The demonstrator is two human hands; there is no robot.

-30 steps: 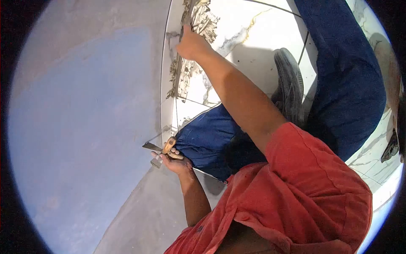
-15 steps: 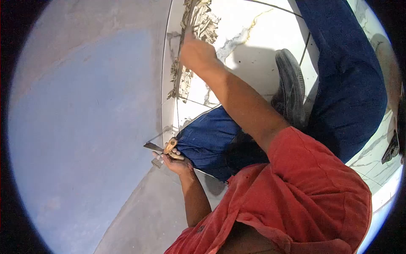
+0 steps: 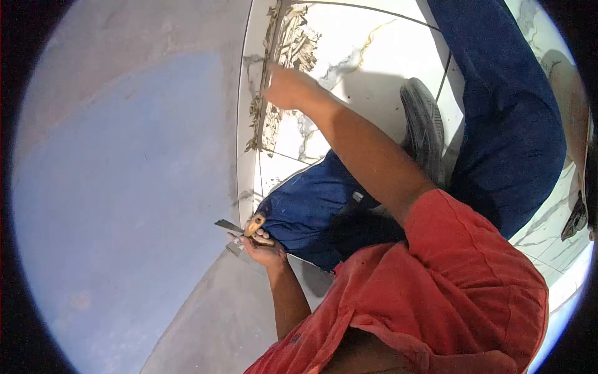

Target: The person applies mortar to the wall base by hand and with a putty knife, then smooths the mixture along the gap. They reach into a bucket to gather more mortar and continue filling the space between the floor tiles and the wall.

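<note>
My left hand [image 3: 265, 249], palm up by my knee, is closed around the wooden handles of two putty knives. The dark blade of one putty knife [image 3: 229, 225] points left toward the wall. The other putty knife's wider, greyish blade [image 3: 234, 248] shows below it. My right hand [image 3: 289, 88] is closed, its knuckles over the joint between the floor tile and the skirting tile. Whatever it may grip is hidden. Crumpled, beige smeared filler [image 3: 296, 40] lies along both sides of that joint.
Marbled white floor tiles [image 3: 355, 43] with dark joints spread beneath me. The skirting tile [image 3: 247, 143] meets a blue and grey wall [image 3: 124, 168] on the left. My blue-trousered knee [image 3: 305, 202] and grey shoe [image 3: 423, 118] are close by. A dark crumpled thing [image 3: 574, 219] lies far right.
My right hand has moved slightly down along the joint toward me, uncovering more of the filler above it. The putty knives in my left hand have tilted a little.
</note>
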